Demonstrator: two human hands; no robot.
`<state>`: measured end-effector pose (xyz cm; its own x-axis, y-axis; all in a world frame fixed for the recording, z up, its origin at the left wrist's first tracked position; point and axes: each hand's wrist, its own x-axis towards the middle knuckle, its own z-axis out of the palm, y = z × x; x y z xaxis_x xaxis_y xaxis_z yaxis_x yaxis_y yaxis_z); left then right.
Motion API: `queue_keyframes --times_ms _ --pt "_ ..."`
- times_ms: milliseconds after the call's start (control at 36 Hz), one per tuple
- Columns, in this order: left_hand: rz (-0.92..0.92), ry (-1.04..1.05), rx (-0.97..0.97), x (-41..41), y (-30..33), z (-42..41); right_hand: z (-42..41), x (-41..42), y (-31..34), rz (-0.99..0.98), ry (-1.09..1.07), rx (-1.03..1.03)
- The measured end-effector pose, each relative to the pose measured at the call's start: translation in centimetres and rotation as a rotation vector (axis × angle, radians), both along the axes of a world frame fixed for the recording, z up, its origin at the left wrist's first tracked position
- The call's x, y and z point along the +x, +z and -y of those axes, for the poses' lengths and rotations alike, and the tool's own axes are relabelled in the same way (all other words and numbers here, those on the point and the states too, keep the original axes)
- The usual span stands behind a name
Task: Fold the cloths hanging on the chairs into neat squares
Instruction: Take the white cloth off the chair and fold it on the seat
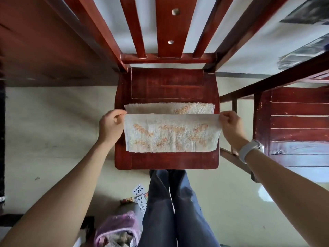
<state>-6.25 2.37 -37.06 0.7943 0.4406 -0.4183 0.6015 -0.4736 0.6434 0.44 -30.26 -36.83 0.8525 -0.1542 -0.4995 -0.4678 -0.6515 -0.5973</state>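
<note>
We are looking down on a pale, glossy floor [53, 132] that is running under everything in view, with a dark wooden slab [44, 41] filling the upper left corner. Low on the left, a pink plastic bag [117, 227] is sitting on the floor beside scattered playing cards [138, 190].

Our left hand [110, 126] is pinching the left end of a white towel [170, 134] flecked with orange, its grip narrow, thumb and fingers closing on the raised fold. The towel is lying across the seat of a red-brown wooden chair [167, 86], folded over itself so that a lower layer is showing as a strip toward the chair's back, and the upper layer is draping toward the seat's front edge. The chair's slatted back is rising toward the top of the view, with a white wall showing between the slats. Below the seat, our legs in dark blue trousers [178, 211] are standing on the floor.

Our right hand [230, 125] is pinching the towel's right end in the same narrow grip, a pale wristband [249, 150] sitting on that wrist. At far right, a second red-brown chair [299, 125] is standing just beside the first, and stacked papers [306, 52] are lying above it.
</note>
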Motion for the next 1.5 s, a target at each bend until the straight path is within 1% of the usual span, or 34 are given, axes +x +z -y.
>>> queue_keyframes --times_ms 83,222,528,694,861,944,1000,1056,1083,1111,1167,1194,1250,1306,1333,1361,1417,1500 --pt "0.034 0.035 0.018 1.2 -1.0 -0.2 -0.8 1.5 -1.0 0.047 0.013 -0.015" --pt "0.005 0.026 0.061 2.2 -3.2 -0.6 -1.4 3.2 -3.1 0.035 0.022 -0.025" --pt "0.015 0.021 0.08 4.1 -6.6 -0.9 -2.0 5.2 -5.7 0.032 0.068 -0.153" --pt "0.005 0.015 0.157 4.2 -7.5 -0.6 -1.9 5.4 -6.9 -0.008 0.099 -0.239" --pt "-0.02 -0.009 0.252 4.4 -7.7 -0.2 -2.2 5.6 -7.7 -0.024 0.083 -0.297" --pt "-0.035 -0.005 0.268 4.4 -7.8 -0.1 -2.3 5.6 -7.5 -0.028 0.068 -0.294" --pt "-0.038 -0.017 0.277 4.4 -7.7 0.0 -2.1 5.5 -7.2 -0.009 0.029 -0.238" --pt "-0.019 -0.04 0.296 4.3 -7.3 0.3 -2.1 5.0 -6.6 0.059 -0.038 -0.16" --pt "-0.001 -0.067 0.325 4.1 -7.0 0.7 -2.1 4.6 -6.3 0.126 -0.051 -0.158" --pt "0.016 -0.109 0.369 3.9 -6.7 1.1 -2.2 4.1 -5.9 0.204 -0.031 -0.188" --pt "0.053 -0.236 0.461 3.2 -6.3 2.2 -2.7 2.9 -5.2 0.333 0.117 -0.262" --pt "0.066 -0.312 0.487 2.7 -6.2 2.8 -3.2 2.1 -5.0 0.366 0.244 -0.289" --pt "0.054 -0.477 0.494 1.8 -6.3 4.5 -4.4 0.4 -5.1 0.397 0.572 -0.35" --pt "0.006 -0.645 0.497 0.9 -6.9 6.2 -5.7 -1.0 -6.1 0.37 0.858 -0.416" --pt "-0.01 -0.711 0.506 0.6 -7.3 6.9 -6.1 -1.6 -6.7 0.337 0.948 -0.436" --pt "-0.025 -0.753 0.517 0.5 -7.8 7.3 -6.5 -1.9 -7.3 0.307 1.004 -0.455" --pt "-0.056 -0.758 0.535 0.5 -8.8 7.3 -6.8 -1.8 -8.3 0.246 1.04 -0.49" --pt "-0.059 -0.718 0.598 0.6 -10.1 6.1 -6.2 -0.8 -9.6 0.201 0.975 -0.515"
